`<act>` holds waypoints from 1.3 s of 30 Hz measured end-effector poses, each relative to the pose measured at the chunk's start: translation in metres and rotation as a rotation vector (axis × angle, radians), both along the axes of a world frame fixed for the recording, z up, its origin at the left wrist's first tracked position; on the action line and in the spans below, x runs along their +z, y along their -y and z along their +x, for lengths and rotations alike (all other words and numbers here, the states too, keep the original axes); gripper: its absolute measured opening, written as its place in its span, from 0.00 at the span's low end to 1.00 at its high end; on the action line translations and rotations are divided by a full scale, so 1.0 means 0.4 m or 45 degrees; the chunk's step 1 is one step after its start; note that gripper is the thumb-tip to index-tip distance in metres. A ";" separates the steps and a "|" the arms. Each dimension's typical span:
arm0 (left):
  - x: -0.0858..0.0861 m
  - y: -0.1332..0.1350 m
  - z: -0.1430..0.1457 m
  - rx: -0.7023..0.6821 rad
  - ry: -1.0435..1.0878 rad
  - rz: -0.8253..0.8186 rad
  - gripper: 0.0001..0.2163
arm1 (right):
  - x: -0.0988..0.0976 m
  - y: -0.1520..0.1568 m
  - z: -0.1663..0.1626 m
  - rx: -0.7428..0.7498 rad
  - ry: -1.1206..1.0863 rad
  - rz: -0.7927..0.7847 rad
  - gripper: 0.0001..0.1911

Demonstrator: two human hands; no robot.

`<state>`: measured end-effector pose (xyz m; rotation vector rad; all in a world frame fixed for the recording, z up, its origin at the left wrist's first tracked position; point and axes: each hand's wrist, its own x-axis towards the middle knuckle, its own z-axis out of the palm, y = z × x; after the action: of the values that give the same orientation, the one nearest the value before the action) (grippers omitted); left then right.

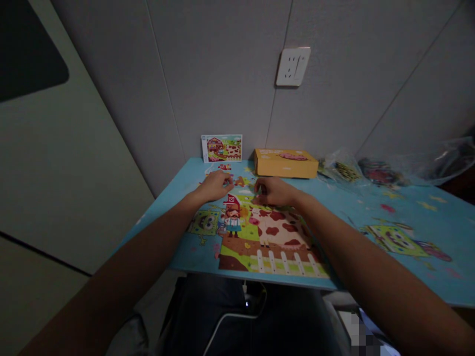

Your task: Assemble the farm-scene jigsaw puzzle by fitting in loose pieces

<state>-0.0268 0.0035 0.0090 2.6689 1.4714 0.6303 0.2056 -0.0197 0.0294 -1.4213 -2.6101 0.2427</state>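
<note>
A partly joined jigsaw puzzle [274,232] lies on the blue table, showing a spotted cow, a farmer in a blue apron and a white fence. At its upper left, my left hand [215,186] is loosely curled beside loose puzzle pieces [242,181], with a gap between thumb and fingers. My right hand [276,191] is at the puzzle's top edge above the cow, its fingers bent inward and close together. Whatever lies between those fingertips is too small and dark to make out. More pieces [224,167] with a red roof lie just beyond my left hand.
A picture card [222,148] of the farm scene leans on the wall. Right of it stands a yellow box [285,164]. Clear plastic bags [345,170] with contents lie further right. The blue table [374,212] has cartoon prints. A white cable [232,315] hangs below its edge.
</note>
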 end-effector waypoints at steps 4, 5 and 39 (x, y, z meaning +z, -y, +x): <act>0.003 0.014 0.014 -0.218 0.103 0.076 0.09 | -0.013 0.010 -0.030 -0.012 -0.035 0.154 0.13; 0.002 0.017 0.017 -0.270 0.112 0.080 0.09 | -0.014 0.013 -0.034 -0.025 -0.010 0.180 0.15; -0.012 0.019 0.019 -0.425 -0.059 -0.005 0.13 | -0.029 0.027 -0.051 0.262 -0.635 0.234 0.04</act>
<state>-0.0191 -0.0040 0.0044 2.8471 0.9945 0.5411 0.1852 -0.0304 0.0176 -0.8914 -2.2889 0.3245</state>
